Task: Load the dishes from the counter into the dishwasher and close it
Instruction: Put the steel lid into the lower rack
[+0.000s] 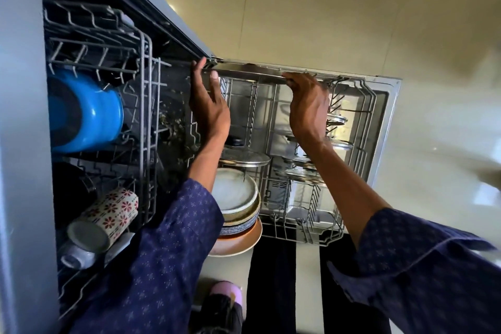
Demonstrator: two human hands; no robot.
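The dishwasher is open, with its lower rack [360, 127] pulled out over the dropped door [390, 106]. A large flat steel plate [249, 74] stands on edge along the rack's far side. My left hand [208, 106] holds its left end, fingers behind the rim and thumb in front. Over the right part of the rim curl the fingers of my right hand [309, 108]. In the rack sit a stack of plates [238, 198] and glass lids [244, 157], [301, 174], [337, 119].
On the left, the upper rack [146, 84] holds a blue pot [89, 114], a floral mug [108, 211] and a white cup [77, 256]. Beige tiled floor [325, 8] surrounds the door. A black rug [273, 279] and a pink slipper [226, 291] lie below.
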